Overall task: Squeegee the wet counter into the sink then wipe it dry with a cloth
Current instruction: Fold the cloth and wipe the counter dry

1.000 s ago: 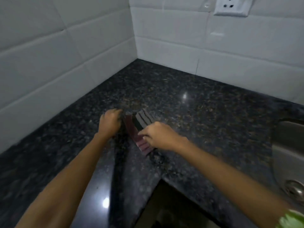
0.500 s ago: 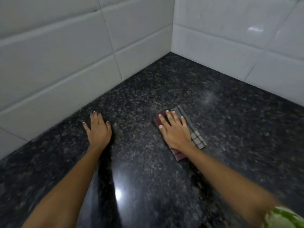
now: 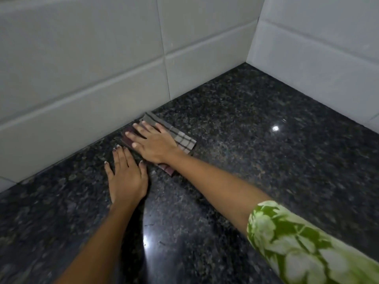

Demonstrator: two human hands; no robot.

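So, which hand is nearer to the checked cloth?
The right hand: it lies flat on the checked cloth, pressing it to the counter. The left hand rests flat on the bare counter just beside the cloth, at its near left edge.

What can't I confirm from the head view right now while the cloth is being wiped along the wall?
- Middle of the cloth: covered by the right hand.
- Sink and squeegee: outside the frame.
- Counter wet or dry: the dark speckle and glare hide any film.
- Counter under the left hand: hidden by the palm.
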